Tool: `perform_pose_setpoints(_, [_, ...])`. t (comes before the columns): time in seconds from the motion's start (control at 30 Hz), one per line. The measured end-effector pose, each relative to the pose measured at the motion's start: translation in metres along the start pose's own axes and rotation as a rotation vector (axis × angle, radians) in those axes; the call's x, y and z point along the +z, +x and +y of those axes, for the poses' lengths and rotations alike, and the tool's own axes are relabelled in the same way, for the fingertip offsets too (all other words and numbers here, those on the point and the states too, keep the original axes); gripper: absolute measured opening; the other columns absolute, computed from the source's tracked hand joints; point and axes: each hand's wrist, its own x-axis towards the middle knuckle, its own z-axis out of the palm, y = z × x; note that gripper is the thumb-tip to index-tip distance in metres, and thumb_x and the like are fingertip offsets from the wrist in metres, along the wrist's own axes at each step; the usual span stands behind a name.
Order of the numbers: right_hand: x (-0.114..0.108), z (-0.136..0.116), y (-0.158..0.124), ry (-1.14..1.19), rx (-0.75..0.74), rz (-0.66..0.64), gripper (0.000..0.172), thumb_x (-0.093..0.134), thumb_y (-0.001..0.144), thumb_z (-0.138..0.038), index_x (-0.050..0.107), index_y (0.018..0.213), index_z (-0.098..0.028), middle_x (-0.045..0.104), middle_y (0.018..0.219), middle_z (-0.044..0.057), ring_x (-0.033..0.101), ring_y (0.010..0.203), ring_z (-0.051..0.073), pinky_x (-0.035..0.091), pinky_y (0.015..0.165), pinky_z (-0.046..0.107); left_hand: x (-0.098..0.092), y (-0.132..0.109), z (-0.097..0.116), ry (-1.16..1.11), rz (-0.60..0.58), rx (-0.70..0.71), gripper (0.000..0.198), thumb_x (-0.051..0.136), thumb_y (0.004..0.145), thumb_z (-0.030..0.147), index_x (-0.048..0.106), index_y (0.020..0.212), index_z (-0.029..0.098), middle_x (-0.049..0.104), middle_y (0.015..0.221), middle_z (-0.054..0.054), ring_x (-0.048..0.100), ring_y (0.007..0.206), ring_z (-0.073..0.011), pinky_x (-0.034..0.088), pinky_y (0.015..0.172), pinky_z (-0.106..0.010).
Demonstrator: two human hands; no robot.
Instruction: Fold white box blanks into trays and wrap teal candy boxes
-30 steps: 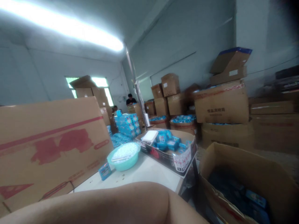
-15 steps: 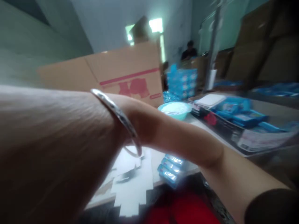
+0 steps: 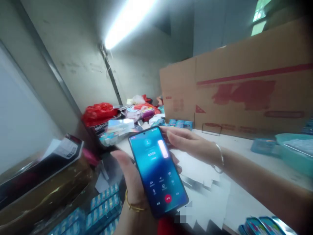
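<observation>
"Smartphone first: where was it?"

"Middle of the frame, tilted, its lit screen facing up toward the wearer. It rested in the left hand, the one with the gold bracelet. That hand was closed around it, though the thumb stood out to the side, off the glass."

"And the right hand?"

"It was at the upper right edge of the smartphone, fingers partly bent, a silver bangle at the wrist. I couldn't tell whether it gripped that edge or was merely beside it."

"How far had things got?"

"A call screen was up, and its timer read 00:06, so I'd judge the call was running and only just begun. The red hang-up button was showing low on the screen with no finger on it; by the look of it, the call had not been ended."

"Anything else unfinished?"

"Flat white sheets lay on the white table, right of centre, with shiny blue packs at the lower right and the turquoise basin at the right edge. Neither hand held any of those."
</observation>
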Motion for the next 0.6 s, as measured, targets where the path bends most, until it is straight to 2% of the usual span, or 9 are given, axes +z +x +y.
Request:
perform_pose_setpoints(0.1, [0.000, 0.019, -0.009, 0.007, 0.048, 0.155, 0.045, 0.051, 0.089, -0.053, 0.052, 0.123, -0.025, 0.047, 0.061, -0.004, 0.048, 0.052, 0.010, 0.043, 0.045, 0.020, -0.005, 0.012, -0.008, -0.015, 0.015, 0.017, 0.120, 0.003, 0.056, 0.094, 0.063, 0.116, 0.009, 0.067, 0.085, -0.017, 0.063, 0.080, -0.0333, 0.051, 0.072, -0.046])
perform_pose_setpoints(0.27, [0.004, 0.038, -0.020, 0.018, 0.060, 0.374, 0.052, 0.055, 0.086, -0.053, 0.047, 0.131, -0.028, 0.050, 0.072, -0.002, 0.045, 0.058, 0.009, 0.042, 0.048, 0.020, -0.014, 0.028, -0.017, -0.076, 0.044, -0.031, 0.116, 0.016, 0.055, 0.095, 0.058, 0.123, 0.010, 0.068, 0.093, -0.016, 0.057, 0.104, -0.0386, 0.046, 0.089, -0.049])
perform_pose_setpoints(0.4, [0.005, 0.043, -0.028, -0.024, 0.048, 0.437, 0.051, 0.057, 0.087, -0.050, 0.045, 0.133, -0.031, 0.055, 0.087, 0.001, 0.049, 0.067, 0.009, 0.044, 0.053, 0.019, -0.015, 0.035, -0.021, -0.122, 0.018, -0.046, 0.115, 0.017, 0.058, 0.094, 0.054, 0.126, 0.008, 0.065, 0.106, -0.018, 0.055, 0.111, -0.0374, 0.043, 0.093, -0.050])
perform_pose_setpoints(0.6, [0.003, 0.046, -0.032, -0.030, 0.086, 0.502, 0.049, 0.058, 0.087, -0.044, 0.047, 0.132, -0.030, 0.058, 0.092, 0.001, 0.050, 0.067, 0.009, 0.046, 0.053, 0.018, -0.009, 0.041, -0.024, -0.135, 0.027, -0.078, 0.112, 0.011, 0.063, 0.091, 0.052, 0.127, 0.009, 0.065, 0.109, -0.018, 0.056, 0.110, -0.0357, 0.044, 0.091, -0.047])
